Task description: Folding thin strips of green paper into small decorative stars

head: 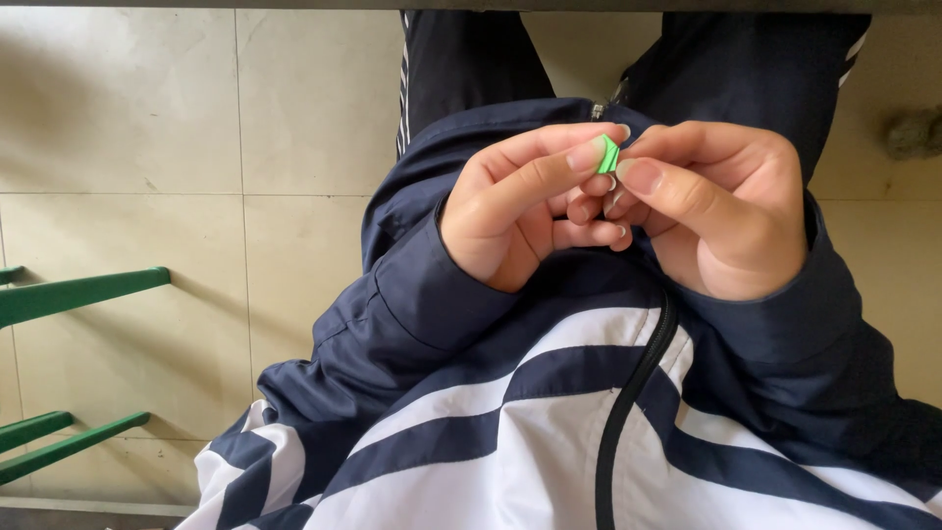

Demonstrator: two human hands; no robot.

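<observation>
both hands pinching green folded paper

Navy track jacket with broad white diagonal bands across the front. Black zipper down the middle of the jacket; metal pull at its top end. Long navy sleeves either side of zipper, cuffs plain. Dark trousers above the jacket, thin white side stripes.

my left hand and right hand pinch a small green folded paper over my navy-and-white jacket.
</observation>
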